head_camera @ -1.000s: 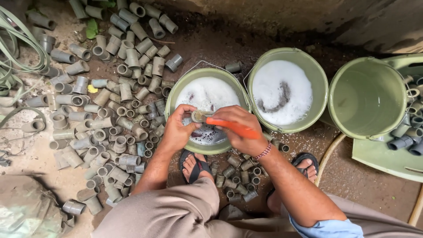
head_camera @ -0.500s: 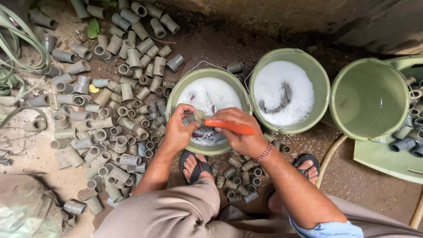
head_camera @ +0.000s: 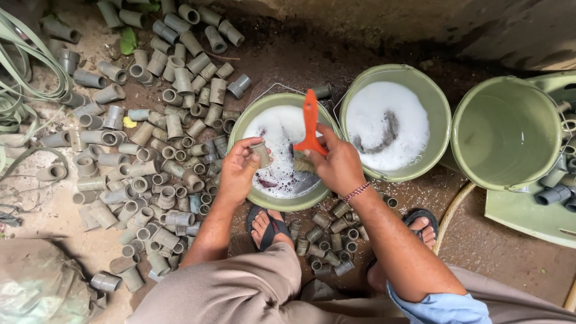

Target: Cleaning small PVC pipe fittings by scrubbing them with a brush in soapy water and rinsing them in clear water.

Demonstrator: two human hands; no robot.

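Over soapy bucket (head_camera: 249, 123) — fitting (head_camera: 260, 153), orange brush (head_camera: 309, 129)

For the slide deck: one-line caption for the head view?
Left hand holds a grey pipe fitting, right hand an orange-handled brush, over a foamy bucket.

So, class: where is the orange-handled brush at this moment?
In the head view, the orange-handled brush is gripped in the right hand, handle upward, over the soapy green bucket, beside the grey pipe fitting.

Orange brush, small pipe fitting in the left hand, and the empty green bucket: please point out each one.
orange brush (head_camera: 310, 123), head view, on its handle.
pipe fitting (head_camera: 260, 153), head view, on its side wall.
empty green bucket (head_camera: 510, 129), head view, on its inner wall.
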